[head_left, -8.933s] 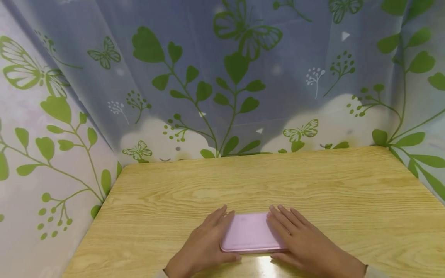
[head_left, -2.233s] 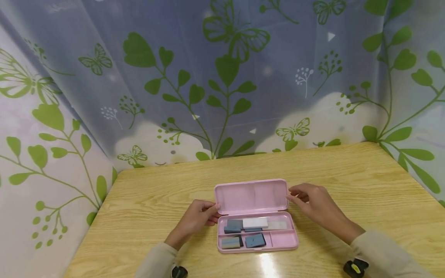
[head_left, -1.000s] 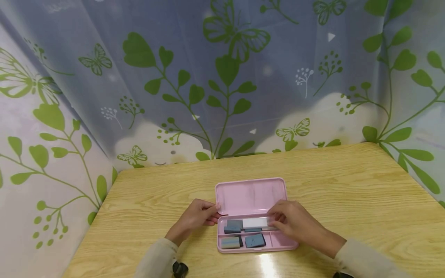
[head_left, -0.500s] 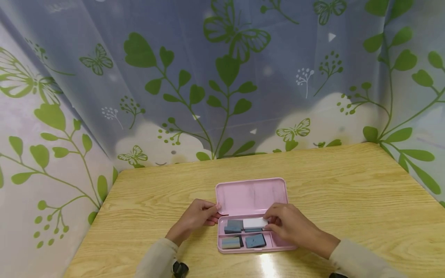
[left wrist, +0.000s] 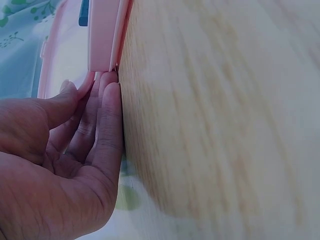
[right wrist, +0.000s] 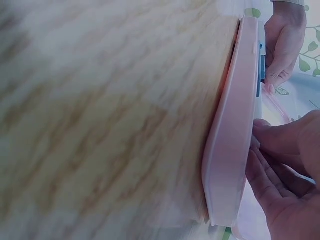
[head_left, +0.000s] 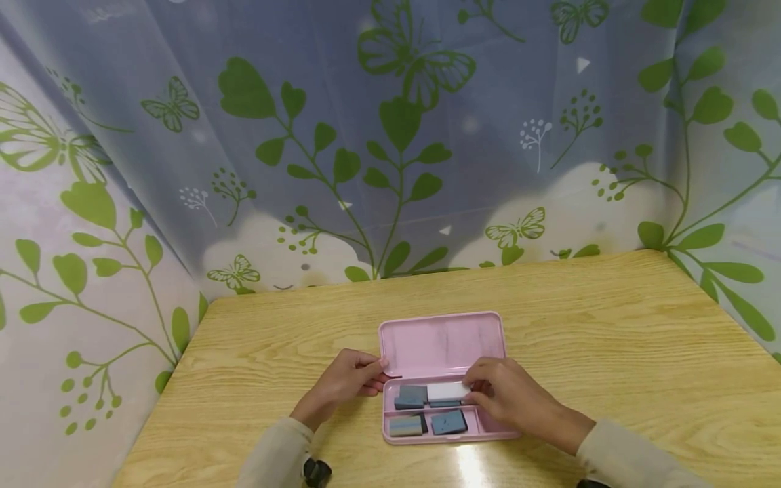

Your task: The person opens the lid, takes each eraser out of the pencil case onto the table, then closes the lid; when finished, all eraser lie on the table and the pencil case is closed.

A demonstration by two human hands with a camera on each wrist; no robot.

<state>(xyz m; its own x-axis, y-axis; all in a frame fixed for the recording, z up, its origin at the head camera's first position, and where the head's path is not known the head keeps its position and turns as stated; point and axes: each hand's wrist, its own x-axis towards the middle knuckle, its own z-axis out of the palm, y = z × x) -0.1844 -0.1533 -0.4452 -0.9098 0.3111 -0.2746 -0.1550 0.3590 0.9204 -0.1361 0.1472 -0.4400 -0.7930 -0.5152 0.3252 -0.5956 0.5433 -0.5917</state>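
Observation:
A pink pencil case lies unfolded on the table, its lid leaning back behind the tray. My left hand pinches the lid's left edge, thumb in front and fingers behind. In the tray's rear compartment sit a white eraser and blue-grey blocks. A striped block and a blue block lie in the front compartment. My right hand pinches the white eraser's right end between thumb and fingers; it hides the tray's right part. The right wrist view shows that hand above the case's rim.
The wood-grain table extends around the case. A leaf and butterfly patterned cloth hangs behind the table and along both sides. Black wrist devices show at the cuffs.
Over several seconds, the case has been opened. The right hand has left the lid's right edge and moved left to the white eraser. The left hand has stayed at the lid.

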